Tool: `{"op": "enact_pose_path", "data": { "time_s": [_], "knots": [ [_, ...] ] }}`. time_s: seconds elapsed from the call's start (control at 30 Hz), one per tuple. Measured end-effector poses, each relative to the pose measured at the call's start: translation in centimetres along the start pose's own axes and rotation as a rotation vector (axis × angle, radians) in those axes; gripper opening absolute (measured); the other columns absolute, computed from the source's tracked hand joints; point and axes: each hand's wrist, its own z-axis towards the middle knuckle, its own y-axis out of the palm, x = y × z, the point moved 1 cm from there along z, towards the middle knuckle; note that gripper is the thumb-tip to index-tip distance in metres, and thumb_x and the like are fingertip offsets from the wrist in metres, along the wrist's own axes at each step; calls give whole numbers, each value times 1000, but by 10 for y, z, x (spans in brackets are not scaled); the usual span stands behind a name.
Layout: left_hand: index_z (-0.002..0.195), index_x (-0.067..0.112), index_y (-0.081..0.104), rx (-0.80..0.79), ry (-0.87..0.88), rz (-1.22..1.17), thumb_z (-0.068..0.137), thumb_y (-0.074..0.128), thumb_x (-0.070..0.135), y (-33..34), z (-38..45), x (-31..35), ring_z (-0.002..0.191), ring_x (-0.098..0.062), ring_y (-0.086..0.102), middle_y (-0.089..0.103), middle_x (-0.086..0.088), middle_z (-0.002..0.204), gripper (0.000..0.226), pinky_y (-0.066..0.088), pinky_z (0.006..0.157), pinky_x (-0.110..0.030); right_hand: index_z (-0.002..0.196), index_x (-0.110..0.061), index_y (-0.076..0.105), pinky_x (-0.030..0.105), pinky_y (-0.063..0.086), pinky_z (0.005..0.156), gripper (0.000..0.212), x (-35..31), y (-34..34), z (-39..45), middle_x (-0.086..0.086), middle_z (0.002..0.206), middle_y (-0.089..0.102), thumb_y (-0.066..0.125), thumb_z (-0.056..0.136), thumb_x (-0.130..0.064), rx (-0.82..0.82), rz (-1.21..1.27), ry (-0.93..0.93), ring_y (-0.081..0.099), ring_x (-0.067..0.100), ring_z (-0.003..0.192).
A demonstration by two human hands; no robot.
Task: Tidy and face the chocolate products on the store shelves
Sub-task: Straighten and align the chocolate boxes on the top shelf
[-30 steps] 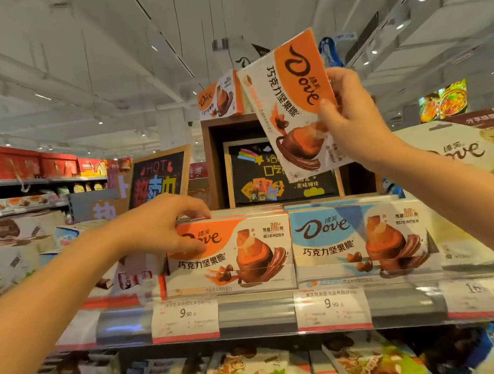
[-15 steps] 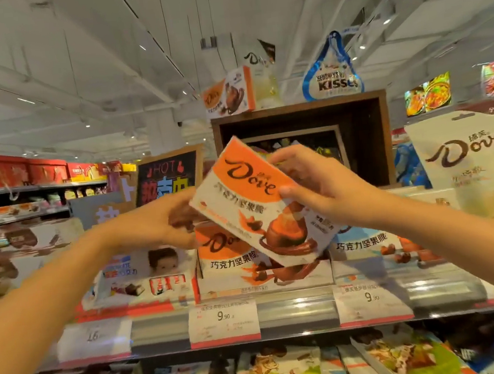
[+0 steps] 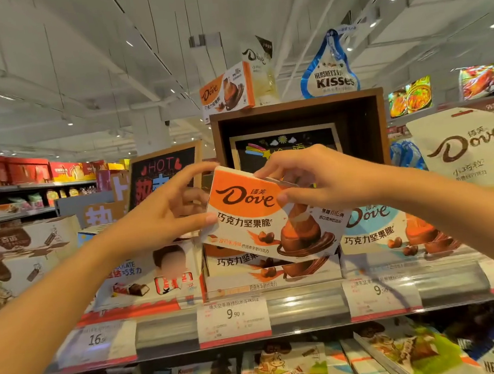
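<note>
holding an orange dove box [image 3: 261, 215] up in front of the shelf, both hands on it at once. left hand [image 3: 163, 214] grips the box's left edge, thumb on the front near the lower left corner, fingers curled over the top and behind. right hand [image 3: 321, 179] pinches the top right corner, thumb pressed on the printed face, fingers hooked over the upper edge. box is tilted, right side lower, front facing us.

directly behind and below the box, another orange dove box [image 3: 267, 271] stands on the shelf, partly covered. to the right of the held box sits a blue dove box [image 3: 397, 232], upright, face out. left of it, a white and red chocolate box [image 3: 145, 276]. below the held box runs the shelf rail [image 3: 307, 305] with price tags; one reads 9.90 [image 3: 233, 317].

above the held box, a dark wooden crate [image 3: 299, 114], and on top of that a hershey's kisses bag [image 3: 329, 68] and one more orange dove box [image 3: 225, 90].
</note>
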Motion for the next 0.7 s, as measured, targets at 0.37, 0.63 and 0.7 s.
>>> {"op": "enact_pose_path", "data": {
  "time_s": [0.37, 0.63, 0.7],
  "knots": [
    [133, 49, 37, -4, -4, -38, 72, 75, 26, 0, 1, 1, 102, -30, 64, 60, -31, 106, 76, 55, 87, -42, 119, -22, 57, 35, 56, 77, 35, -2, -8, 4, -4, 108, 66, 65, 86, -15, -37, 60, 6, 65, 7, 91],
    [124, 39, 51, 12, -50, -22, 71, 71, 13, 0, 0, 3, 105, -22, 64, 57, -30, 112, 62, 55, 82, -29, 108, -27, 57, 41, 56, 76, 29, 0, -6, 4, 0, 108, 64, 66, 84, -12, -37, 156, -19, 64, 20, 92],
    [122, 40, 55, -11, -57, -29, 69, 74, 17, -1, -1, 5, 105, -21, 64, 58, -29, 112, 61, 55, 82, -26, 107, -26, 57, 41, 57, 76, 29, -1, -7, 5, 1, 109, 64, 67, 83, -14, -52, 169, -20, 65, 20, 93]
  ]
}}
